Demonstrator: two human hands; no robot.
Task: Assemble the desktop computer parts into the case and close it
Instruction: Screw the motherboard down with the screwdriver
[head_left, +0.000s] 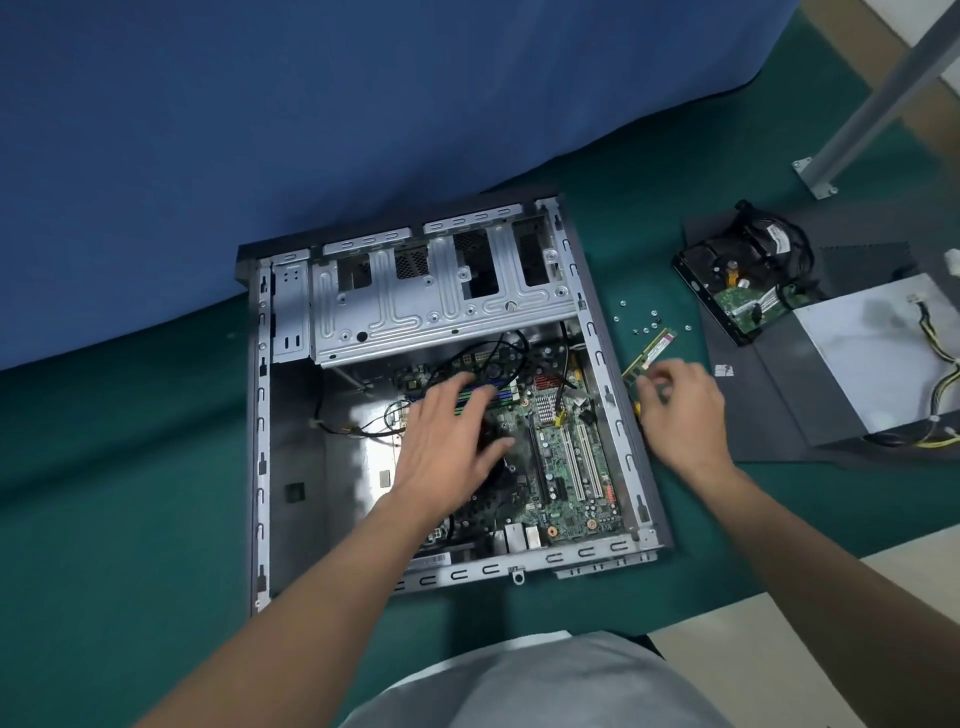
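2 hands in view. Left hand (447, 441) is spread flat, fingers straight, palm down over the motherboard (566, 467) inside the open case (618, 415), with its fingertips at the memory slots (501, 392); it grips nothing. Right hand (685, 410) is just outside the case's right wall, fingers curled, pinching the near end of a RAM stick (657, 345) over the green table (130, 493). Loose screws (645, 329) lie just beyond the stick. Further right, hard drive (727, 291) and power supply (872, 353) sit on the dark side panel (769, 415). Case lies on its side, drive cage (436, 291) at the far end.
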